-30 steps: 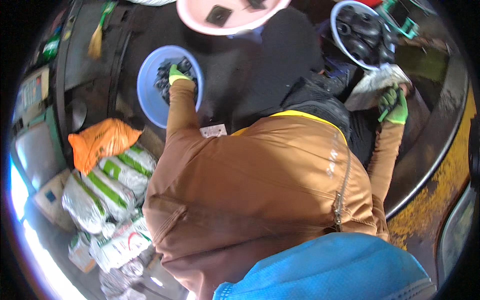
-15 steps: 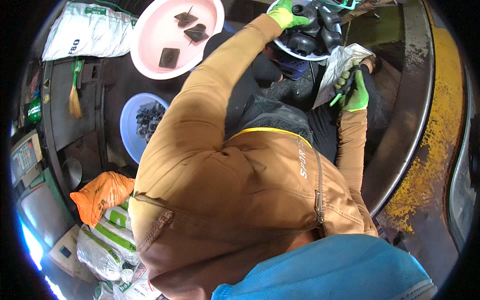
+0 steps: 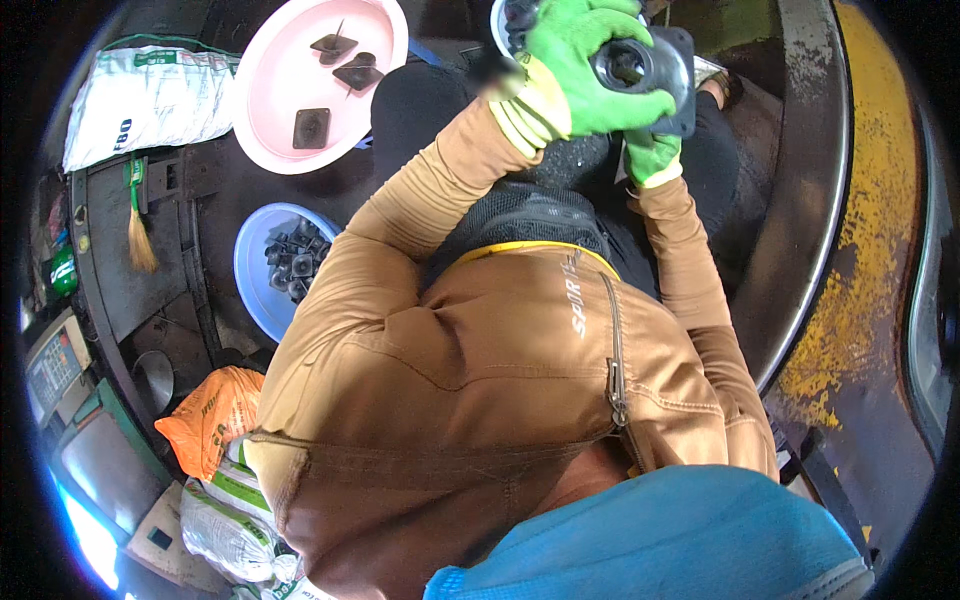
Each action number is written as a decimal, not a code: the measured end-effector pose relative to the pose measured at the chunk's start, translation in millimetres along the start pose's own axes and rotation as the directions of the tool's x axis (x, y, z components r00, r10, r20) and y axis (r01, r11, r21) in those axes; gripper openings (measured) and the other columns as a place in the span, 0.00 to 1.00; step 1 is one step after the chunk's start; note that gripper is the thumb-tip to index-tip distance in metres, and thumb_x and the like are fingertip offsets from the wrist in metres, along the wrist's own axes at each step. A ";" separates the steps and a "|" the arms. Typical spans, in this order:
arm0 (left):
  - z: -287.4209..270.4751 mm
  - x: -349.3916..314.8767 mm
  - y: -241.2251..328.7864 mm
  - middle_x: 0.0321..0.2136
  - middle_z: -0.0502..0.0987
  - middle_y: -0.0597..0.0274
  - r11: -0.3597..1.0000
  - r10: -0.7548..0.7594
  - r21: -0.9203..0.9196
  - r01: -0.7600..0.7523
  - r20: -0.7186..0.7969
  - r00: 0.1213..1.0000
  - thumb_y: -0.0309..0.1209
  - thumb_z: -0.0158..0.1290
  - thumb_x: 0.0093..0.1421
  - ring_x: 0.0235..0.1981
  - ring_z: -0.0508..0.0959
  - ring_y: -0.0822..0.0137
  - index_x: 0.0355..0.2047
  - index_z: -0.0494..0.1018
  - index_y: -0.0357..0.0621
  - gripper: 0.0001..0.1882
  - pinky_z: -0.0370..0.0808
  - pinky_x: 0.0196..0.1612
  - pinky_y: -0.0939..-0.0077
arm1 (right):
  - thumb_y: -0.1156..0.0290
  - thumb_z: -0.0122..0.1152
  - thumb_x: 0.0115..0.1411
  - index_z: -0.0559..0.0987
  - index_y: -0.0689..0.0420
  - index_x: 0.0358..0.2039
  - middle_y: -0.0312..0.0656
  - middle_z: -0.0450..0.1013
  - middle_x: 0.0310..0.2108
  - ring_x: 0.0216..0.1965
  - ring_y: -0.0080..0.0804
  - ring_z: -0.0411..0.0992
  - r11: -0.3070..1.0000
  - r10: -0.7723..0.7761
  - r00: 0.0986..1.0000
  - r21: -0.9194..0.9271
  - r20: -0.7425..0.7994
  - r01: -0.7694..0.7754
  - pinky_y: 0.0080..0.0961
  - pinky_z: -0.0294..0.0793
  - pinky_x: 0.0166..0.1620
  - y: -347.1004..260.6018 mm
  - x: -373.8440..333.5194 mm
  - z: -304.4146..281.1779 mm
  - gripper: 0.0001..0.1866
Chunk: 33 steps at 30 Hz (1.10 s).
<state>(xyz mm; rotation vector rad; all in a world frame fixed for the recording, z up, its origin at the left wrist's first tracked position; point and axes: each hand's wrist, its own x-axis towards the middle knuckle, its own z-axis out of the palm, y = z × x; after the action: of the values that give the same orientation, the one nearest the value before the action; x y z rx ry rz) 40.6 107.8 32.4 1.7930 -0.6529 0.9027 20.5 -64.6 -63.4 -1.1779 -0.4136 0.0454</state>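
1. I read the step in hand as a two-handed hold on one black moulded part (image 3: 655, 70), a square plate with a round collar, raised at the top of the view above the lap.
2. My left hand (image 3: 580, 70), in a green glove, is closed over the collar side of the part; the grip is firm on it.
3. My right hand (image 3: 650, 155), also gloved green, sits under the plate, its fingers mostly hidden; it looks closed on the lower edge, supporting it.
4. The blue bowl (image 3: 255, 270) of small black pieces and the pink tray (image 3: 280, 100) with flat dark squares lie on the dark worktop (image 3: 130, 270) to the left, well apart from both hands.
5. My judgement: the next move calls for a steady hold while the part is turned or checked, without loosening either hand.
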 end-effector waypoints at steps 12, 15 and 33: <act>9.5 -9.6 54.4 0.33 0.80 0.57 0.966 -0.214 -0.145 0.215 0.029 0.977 0.33 0.70 0.42 0.36 0.80 0.57 0.36 0.76 0.44 0.20 0.77 0.43 0.66 | 0.62 0.51 0.69 0.72 0.56 0.48 0.37 0.74 0.42 0.43 0.27 0.74 0.942 -0.067 0.997 -0.331 -0.035 0.052 0.23 0.75 0.45 -69.7 4.0 51.9 0.13; 5.0 -6.6 61.6 0.32 0.80 0.57 0.940 -0.227 -0.245 0.239 0.077 0.971 0.33 0.70 0.42 0.34 0.81 0.57 0.35 0.76 0.44 0.20 0.77 0.43 0.66 | 0.69 0.60 0.62 0.72 0.57 0.48 0.37 0.74 0.42 0.43 0.27 0.74 0.857 -0.018 0.994 -0.510 0.107 0.071 0.23 0.76 0.46 -84.3 0.3 45.4 0.15; -11.9 -11.0 37.3 0.43 0.80 0.58 0.698 -0.039 -0.409 0.588 0.798 0.602 0.30 0.65 0.46 0.46 0.78 0.66 0.42 0.78 0.39 0.21 0.74 0.52 0.69 | 0.71 0.68 0.56 0.68 0.57 0.61 0.40 0.72 0.54 0.55 0.34 0.72 0.944 0.251 0.872 0.094 0.419 -0.317 0.31 0.72 0.59 -36.8 -42.6 -14.7 0.32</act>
<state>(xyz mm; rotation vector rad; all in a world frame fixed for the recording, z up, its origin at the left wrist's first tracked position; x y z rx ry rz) 2.3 105.4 45.9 1.4850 -0.9394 -0.4029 -20.5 -102.5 -47.2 -1.0590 -0.5829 0.5799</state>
